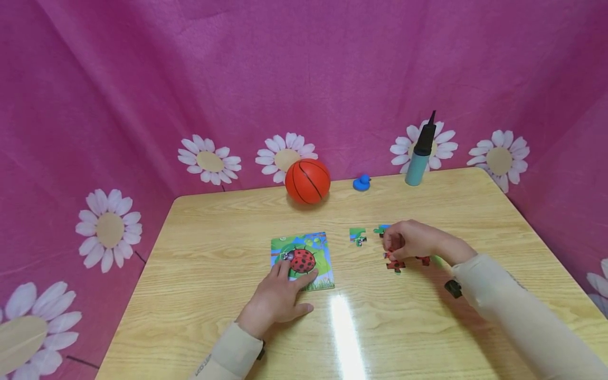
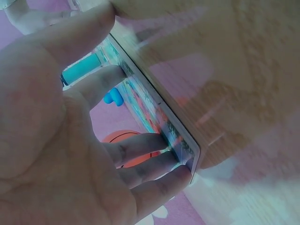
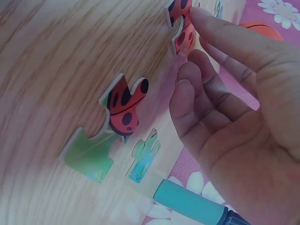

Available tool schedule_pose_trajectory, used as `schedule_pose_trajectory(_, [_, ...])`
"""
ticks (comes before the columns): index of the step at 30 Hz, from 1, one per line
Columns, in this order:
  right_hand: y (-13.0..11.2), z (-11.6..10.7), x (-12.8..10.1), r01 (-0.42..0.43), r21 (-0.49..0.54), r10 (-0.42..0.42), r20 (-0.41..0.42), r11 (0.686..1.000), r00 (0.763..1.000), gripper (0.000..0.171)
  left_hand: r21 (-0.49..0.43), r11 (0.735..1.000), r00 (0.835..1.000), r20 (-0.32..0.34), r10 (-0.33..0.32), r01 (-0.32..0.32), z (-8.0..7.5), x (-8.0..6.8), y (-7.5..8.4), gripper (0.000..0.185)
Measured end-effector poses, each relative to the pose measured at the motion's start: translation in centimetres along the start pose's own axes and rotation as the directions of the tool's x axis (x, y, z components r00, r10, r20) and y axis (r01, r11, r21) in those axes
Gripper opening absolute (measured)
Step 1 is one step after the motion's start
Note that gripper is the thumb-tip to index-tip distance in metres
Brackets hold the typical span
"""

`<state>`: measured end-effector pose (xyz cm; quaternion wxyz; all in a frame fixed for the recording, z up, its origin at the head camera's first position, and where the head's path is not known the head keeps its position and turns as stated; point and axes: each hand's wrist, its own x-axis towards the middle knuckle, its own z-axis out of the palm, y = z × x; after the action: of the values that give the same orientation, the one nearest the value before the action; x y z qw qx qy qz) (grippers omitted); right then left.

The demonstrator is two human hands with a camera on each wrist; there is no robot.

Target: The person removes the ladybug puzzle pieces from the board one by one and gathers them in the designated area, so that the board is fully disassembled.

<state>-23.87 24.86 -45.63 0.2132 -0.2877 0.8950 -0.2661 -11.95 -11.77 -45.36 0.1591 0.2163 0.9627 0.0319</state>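
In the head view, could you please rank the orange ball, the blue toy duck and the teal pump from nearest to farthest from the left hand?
1. Orange ball, straight behind the left hand.
2. Blue toy duck, back and rightward.
3. Teal pump, far right rear.

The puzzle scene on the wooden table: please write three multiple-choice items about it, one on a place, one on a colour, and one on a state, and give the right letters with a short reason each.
1. Where does the orange ball stand?
A. at the far edge of the table, near the curtain
B. under the left hand
C. on the puzzle board

2. What colour is the small duck toy?
A. yellow
B. blue
C. white

3. What is the left hand doing?
A. gripping the air pump
B. hanging in the air, away from everything
C. resting with its fingers on the ladybird puzzle board

Answers:
1 A, the ball sits by the back edge, beyond the board.
2 B, the duck is plainly blue in the head view.
3 C, its fingertips lie on the board's near edge, while the right hand is over the loose pieces.
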Motion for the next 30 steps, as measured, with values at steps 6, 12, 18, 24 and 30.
schedule_pose_trajectory(6, [-0.3, 0.3, 0.1, 0.048, -0.059, -0.051, -0.055, 0.997, 0.997, 0.013, 0.064, 0.998, 0.999, -0.038, 0.013, -0.01, 0.3, -0.2, 0.0, 0.053])
schedule_pose_trajectory(12, [-1.3, 1.1, 1.3, 0.081, -0.084, -0.094, -0.153, 0.993, 0.984, 0.013, 0.05, 0.999, 0.999, -0.052, -0.009, 0.011, 0.5, 0.0, -0.1, 0.05])
schedule_pose_trajectory(18, [-3.4, 2.6, 3.2, 0.115, -0.049, -0.122, -0.175, 0.992, 0.977, 0.01, 0.024, 0.999, 0.998, -0.059, -0.021, 0.023, 0.6, 0.2, -0.3, 0.05])
schedule_pose_trajectory(24, [-6.3, 4.3, 5.2, 0.217, -0.066, -0.225, -0.19, 0.974, 0.956, 0.007, -0.024, 0.999, 0.998, -0.051, -0.041, 0.04, 0.7, 0.3, -0.4, 0.05])
schedule_pose_trajectory(30, [-9.2, 5.8, 7.3, 0.272, -0.076, -0.282, -0.184, 0.959, 0.941, 0.021, -0.012, 0.999, 0.998, -0.052, -0.033, 0.032, 0.6, 0.4, -0.5, 0.049])
